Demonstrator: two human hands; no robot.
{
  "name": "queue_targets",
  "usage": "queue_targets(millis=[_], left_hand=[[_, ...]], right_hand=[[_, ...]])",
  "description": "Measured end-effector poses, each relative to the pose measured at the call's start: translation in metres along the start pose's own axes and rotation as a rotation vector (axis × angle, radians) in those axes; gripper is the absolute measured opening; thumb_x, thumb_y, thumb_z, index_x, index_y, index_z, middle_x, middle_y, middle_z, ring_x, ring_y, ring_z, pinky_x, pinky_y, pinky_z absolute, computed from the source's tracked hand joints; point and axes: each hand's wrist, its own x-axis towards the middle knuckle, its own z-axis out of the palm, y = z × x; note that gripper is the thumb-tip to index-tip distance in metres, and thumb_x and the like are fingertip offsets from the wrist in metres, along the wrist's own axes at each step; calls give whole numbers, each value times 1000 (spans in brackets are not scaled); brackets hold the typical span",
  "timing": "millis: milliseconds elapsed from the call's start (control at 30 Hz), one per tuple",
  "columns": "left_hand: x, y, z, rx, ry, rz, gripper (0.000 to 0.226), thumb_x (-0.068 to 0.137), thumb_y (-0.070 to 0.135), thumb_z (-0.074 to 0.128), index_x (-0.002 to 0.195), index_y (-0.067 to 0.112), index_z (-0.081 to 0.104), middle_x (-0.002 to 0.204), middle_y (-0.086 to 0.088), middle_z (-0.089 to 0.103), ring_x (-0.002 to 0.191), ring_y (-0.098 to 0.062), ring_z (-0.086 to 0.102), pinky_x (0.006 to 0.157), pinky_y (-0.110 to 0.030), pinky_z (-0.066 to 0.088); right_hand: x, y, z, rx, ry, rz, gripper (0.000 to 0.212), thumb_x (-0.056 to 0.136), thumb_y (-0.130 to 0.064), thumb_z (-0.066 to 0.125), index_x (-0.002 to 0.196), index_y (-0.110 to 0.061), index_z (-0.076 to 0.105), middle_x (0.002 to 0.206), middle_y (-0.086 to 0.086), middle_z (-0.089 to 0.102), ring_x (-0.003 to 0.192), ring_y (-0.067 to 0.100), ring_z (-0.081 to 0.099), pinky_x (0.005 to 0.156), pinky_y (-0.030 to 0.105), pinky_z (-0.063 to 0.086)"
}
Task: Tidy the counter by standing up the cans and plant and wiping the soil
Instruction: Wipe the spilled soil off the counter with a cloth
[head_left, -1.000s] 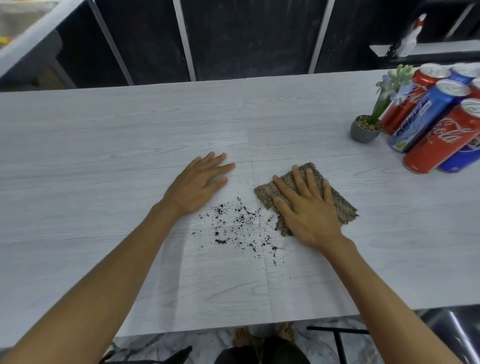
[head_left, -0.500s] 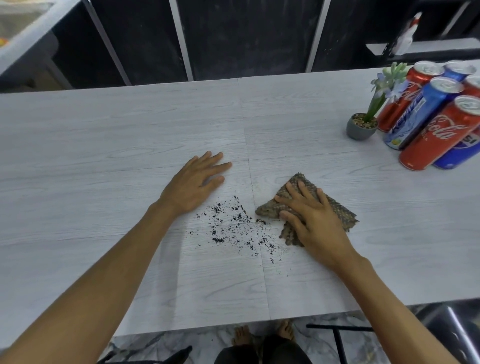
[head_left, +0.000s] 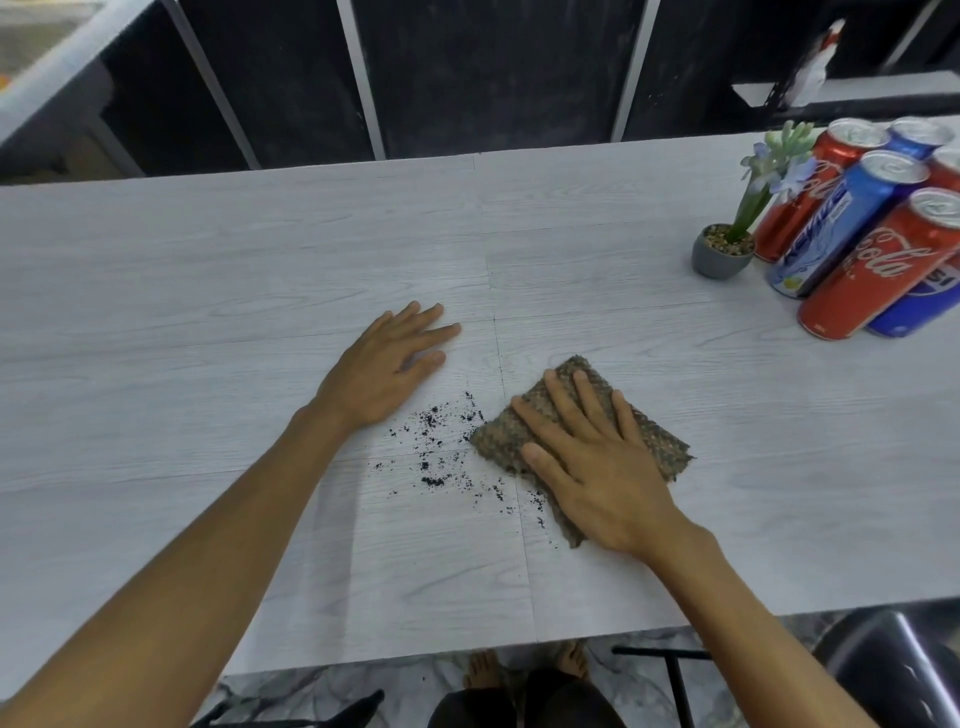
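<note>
The right hand (head_left: 597, 467) lies flat, fingers spread, pressing the cloth (head_left: 654, 441) beside the soil (head_left: 441, 457) mid-counter toward the near edge; the left hand (head_left: 384, 364) rests open, holding nothing; a hard sweep could scatter grains off that near edge.

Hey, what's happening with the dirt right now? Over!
Left hand flat on counter, empty. Right hand pressing cloth beside soil. Soil not yet wiped. Nothing in the way.
</note>
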Motion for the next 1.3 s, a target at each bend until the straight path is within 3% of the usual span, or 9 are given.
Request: queue_targets(millis=[200,333,500,600,700,867,1067,1300], left_hand=[[-1,3,-1,12,2,-3,45,100,51,31,143,44,35,157,19,18,145,3,4,121,-30,1],[-1,2,-1,14,1,3,45,100,50,32,144,44,35,157,18,18,146,2,4,121,-30,1],[-1,1,0,7,8,1,44,100,50,32,143,44,36,157,18,19,146,2,4,121,-30,2],[0,0,0,0,6,0,44,100,50,33,143,44,36,157,18,19,146,2,4,121,-31,2],[0,1,1,-4,5,3,43,100,49,34,143,44,36,157,18,19,146,1,5,121,-31,2],[0,-1,1,3,4,4,43,100,49,34,143,44,36,157,18,18,146,1,4,121,-33,2],[0,0,1,6,4,5,43,101,48,35,143,43,36,157,18,18,146,1,4,121,-31,2],[-1,2,1,3,11,6,43,101,45,37,143,42,38,157,17,19,146,1,5,120,-27,0]], right_hand=[[15,6,0,-83,11,83,61,87,-66,-1,146,-51,-6,157,-10,-23,141,13,-31,115,44,-18],[-10,-1,6,-90,17,26,56,91,-65,1,145,-53,-5,156,-12,-23,141,12,-30,115,43,-16],[2,3,5,-93,91,133,56,92,-64,4,147,-51,2,158,-7,-19,143,13,-27,118,45,-10],[-3,-8,11,-89,82,73,52,96,-62,8,147,-52,1,158,-5,-18,143,14,-26,118,45,-10],[-16,1,7,-99,54,26,51,95,-64,7,145,-55,1,158,-9,-18,143,11,-25,118,42,-11],[6,12,1,-79,99,146,55,92,-64,6,146,-53,4,159,-7,-15,143,12,-24,118,42,-12],[-8,5,6,-87,43,4,52,95,-63,10,146,-53,2,158,-11,-17,143,10,-24,118,40,-12],[1,14,0,-84,79,123,61,90,-66,3,148,-48,6,159,-10,-12,145,11,-20,119,41,-9]])
